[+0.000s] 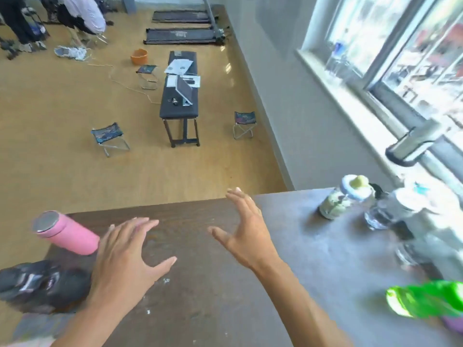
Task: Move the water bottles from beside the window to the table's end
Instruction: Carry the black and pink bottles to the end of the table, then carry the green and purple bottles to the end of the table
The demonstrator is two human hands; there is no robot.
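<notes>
**Both hands empty over the surface, one bottle across, the rest by the window**

Head view: The left hand (125,249) and the right hand (246,231) hover spread above the middle of the dark surface (200,284), fingers splayed wide, holding nothing and touching no bottle. Both sit between the two groups of things.

At the surface's left end, close to its far corner, stands one pink bottle (66,232) with a metal lid, just beside the left hand. Judging by where it stands, it counts as moved. A dark bundle (42,284), too blurred to name, lies nearer along that same left edge.

Along the right edge, under the window (400,58), the unmoved bottles crowd together. I count one pale green patterned bottle (343,199) with a lilac-and-yellow lid nearest the far edge, then two clear plastic bottles, one (390,211) just beside it and another (423,251) nearer the camera, though blur makes that pair uncertain. A bright green item (426,298) lies at the near right; whether it is a bottle I cannot tell.

So roughly one is done and three or four are left. The task appears to be at an early stage, with the hands free for the next pickup on the window side.
</notes>
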